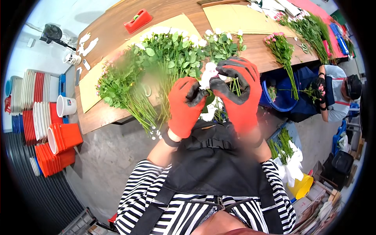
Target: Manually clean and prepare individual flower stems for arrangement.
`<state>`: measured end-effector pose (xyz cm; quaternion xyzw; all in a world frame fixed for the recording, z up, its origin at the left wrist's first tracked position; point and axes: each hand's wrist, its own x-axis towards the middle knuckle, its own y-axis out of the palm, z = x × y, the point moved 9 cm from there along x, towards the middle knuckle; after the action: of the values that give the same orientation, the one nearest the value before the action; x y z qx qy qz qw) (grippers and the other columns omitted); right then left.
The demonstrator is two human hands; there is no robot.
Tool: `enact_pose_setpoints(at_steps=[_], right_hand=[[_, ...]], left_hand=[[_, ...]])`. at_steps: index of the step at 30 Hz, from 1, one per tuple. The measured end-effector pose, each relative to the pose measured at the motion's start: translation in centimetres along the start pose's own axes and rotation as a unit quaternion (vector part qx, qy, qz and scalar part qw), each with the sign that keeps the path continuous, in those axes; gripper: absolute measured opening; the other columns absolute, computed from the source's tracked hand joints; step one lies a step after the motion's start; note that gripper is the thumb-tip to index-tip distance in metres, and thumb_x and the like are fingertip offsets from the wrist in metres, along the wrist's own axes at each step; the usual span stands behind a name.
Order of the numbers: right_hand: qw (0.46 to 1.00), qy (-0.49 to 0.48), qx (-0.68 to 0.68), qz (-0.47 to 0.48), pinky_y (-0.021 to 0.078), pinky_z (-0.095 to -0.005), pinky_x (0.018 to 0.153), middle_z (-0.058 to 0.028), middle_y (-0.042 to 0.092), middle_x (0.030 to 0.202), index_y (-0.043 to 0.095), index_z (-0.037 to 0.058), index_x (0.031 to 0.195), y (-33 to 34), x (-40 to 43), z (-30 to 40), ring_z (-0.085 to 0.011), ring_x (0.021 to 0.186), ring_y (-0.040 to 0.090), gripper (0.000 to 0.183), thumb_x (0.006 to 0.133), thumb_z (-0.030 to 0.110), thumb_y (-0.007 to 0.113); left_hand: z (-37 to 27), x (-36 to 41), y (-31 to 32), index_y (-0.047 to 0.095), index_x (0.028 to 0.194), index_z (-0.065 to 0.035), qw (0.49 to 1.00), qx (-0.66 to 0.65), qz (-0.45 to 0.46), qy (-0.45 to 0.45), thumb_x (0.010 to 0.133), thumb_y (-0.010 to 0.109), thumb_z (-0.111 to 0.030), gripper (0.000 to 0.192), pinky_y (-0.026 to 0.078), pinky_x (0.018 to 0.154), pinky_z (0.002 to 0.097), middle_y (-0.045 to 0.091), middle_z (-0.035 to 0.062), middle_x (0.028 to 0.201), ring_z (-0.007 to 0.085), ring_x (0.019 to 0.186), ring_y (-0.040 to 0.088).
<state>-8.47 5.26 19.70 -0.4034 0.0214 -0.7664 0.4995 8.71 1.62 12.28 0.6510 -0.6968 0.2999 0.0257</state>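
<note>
Both my hands wear red work gloves with black-coated fingers and meet in front of my black apron. My left hand [189,102] pinches the stem and leaves just under a white-and-pale-pink rose [210,75]. The curled fingers of my right hand [238,88] touch that bloom from the right. Just beyond, on the wooden table [108,117], lie white roses with long leafy stems [176,50] and a bunch of small pink roses [117,85]. White blooms [212,111] show below my hands, partly hidden by them.
A red tape dispenser [138,20] and brown cardboard sheets [235,17] are on the table. To the right, a co-worker holds pink flowers beside a blue bin [279,91]. Orange crates [64,138] stand at left; a yellow bucket [302,186] and wrapped flowers [289,164] are at lower right.
</note>
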Motion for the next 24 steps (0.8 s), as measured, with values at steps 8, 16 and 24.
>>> enact_pose_setpoints(at_steps=[8,16,24], right_hand=[[0.997,-0.043,-0.033,-0.05,0.0416,-0.0471,0.106,-0.0061,0.07,0.114,0.07,0.0101,0.103,-0.3,-1.0,0.8,-0.0331,0.116,0.059,0.032,0.075,0.008,0.085],[0.992,-0.127,-0.021,-0.001,0.0369,-0.0575,0.112,-0.007,0.07,0.121,0.069,0.0112,0.106,0.8,-2.6,0.8,-0.0364,0.123,0.059,0.041,0.069,0.007,0.086],[0.966,-0.004,0.255,0.049,0.0416,-0.0441,0.114,-0.0123,0.058,0.13,0.066,0.0054,0.115,1.4,-3.0,-2.1,-0.0301,0.125,0.06,0.049,0.07,-0.011,0.079]], left_hand=[[0.1,-0.3,-0.3,0.067,0.096,0.0038,0.999,-0.021,-0.023,-0.028,0.074,0.075,0.002,0.024,0.051,0.073,0.0315,0.069,0.0125,0.101,0.0214,0.076,0.064],[1.6,-0.5,0.6,0.067,0.1,0.0053,0.963,-0.242,-0.071,-0.097,0.08,0.073,0.002,0.021,0.052,0.077,0.0312,0.068,0.0115,0.096,0.0167,0.082,0.063],[2.7,-0.4,0.9,0.065,0.113,0.0075,0.932,-0.316,-0.028,-0.178,0.089,0.067,0.002,0.025,0.052,0.085,0.0295,0.071,0.0079,0.1,0.0133,0.094,0.065]])
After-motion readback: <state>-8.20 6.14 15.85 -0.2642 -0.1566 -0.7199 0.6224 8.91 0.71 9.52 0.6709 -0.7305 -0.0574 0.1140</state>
